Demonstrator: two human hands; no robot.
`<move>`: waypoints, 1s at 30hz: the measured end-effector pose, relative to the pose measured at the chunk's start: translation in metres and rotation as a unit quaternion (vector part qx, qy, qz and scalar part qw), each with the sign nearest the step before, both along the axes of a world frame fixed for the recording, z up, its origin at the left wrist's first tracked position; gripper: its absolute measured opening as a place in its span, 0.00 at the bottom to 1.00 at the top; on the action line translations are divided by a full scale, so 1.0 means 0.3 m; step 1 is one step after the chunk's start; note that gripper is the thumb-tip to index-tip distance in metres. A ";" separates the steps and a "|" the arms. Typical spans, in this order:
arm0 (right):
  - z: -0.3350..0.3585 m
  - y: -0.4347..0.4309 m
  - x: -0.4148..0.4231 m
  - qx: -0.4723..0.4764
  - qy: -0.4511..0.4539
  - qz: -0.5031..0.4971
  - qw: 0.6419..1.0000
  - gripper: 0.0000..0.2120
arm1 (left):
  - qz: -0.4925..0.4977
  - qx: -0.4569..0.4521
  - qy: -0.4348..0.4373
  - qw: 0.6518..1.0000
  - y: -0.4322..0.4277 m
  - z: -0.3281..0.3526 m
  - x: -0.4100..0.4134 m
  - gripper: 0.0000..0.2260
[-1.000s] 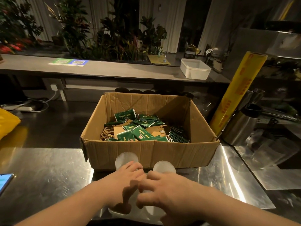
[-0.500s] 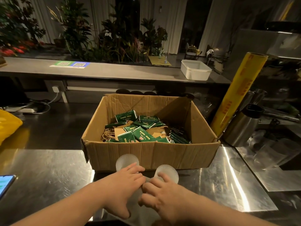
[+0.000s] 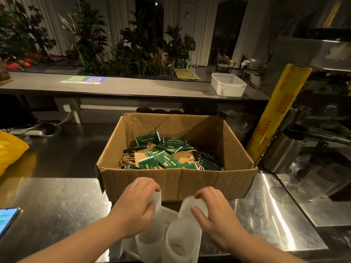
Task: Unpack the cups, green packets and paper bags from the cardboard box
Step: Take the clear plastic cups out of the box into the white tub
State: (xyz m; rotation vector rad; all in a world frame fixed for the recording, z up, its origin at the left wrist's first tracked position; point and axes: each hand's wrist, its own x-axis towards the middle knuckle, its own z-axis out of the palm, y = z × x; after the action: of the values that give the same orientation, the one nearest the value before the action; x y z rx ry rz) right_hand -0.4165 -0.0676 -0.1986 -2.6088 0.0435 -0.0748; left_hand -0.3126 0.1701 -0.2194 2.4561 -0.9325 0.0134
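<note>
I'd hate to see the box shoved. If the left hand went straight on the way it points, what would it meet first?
Probably the near wall of the cardboard box, just past the cups that the left hand grips; the gap is hard to judge.

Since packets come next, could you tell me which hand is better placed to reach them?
Probably the left hand: closer than the right hand to the cardboard box, below the green packets. Both grip cups.

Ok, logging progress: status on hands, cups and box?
Left hand grips left cup stack, right hand grips right cup stack, both out, in front of the cardboard box. Green packets, paper bags still inside. Nothing blocking.
</note>
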 end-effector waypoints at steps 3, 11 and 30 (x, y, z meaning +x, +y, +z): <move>-0.038 -0.051 -0.001 0.165 0.048 -0.174 0.970 0.10 | 0.159 -0.164 0.049 0.972 0.008 -0.020 0.009 0.02; -0.266 -0.067 0.043 0.301 0.332 -0.294 0.844 0.13 | 0.336 -0.349 0.572 0.662 0.008 -0.125 0.012 0.22; -0.499 -0.088 0.168 0.211 0.406 -0.178 0.871 0.18 | 0.308 -0.266 0.572 0.712 0.045 -0.249 0.109 0.50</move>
State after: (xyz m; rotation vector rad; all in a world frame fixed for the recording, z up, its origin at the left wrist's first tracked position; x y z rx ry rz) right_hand -0.3662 -0.0940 -0.3483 -1.9874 0.7466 0.8125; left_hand -0.2798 0.1837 -0.2942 1.5767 0.4158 -0.7932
